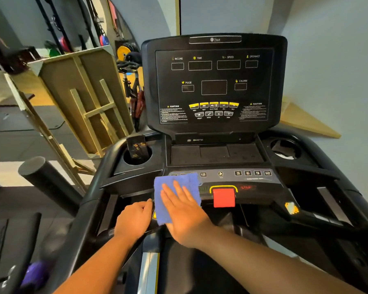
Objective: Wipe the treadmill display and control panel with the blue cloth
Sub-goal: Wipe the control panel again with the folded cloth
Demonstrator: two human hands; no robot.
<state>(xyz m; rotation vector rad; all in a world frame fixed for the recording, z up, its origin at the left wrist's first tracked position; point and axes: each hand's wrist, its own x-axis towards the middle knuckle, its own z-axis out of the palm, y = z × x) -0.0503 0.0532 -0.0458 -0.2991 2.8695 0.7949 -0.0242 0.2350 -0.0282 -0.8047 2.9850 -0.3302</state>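
The right hand point(182, 211) lies flat on the blue cloth point(174, 196), fingers straight and slightly spread, pressing it against the left part of the control panel point(253, 181), just left of the red stop button point(224, 197). The left hand point(134, 220) curls around the dark bar beside the cloth. Above them the display point(214, 85) stands unlit.
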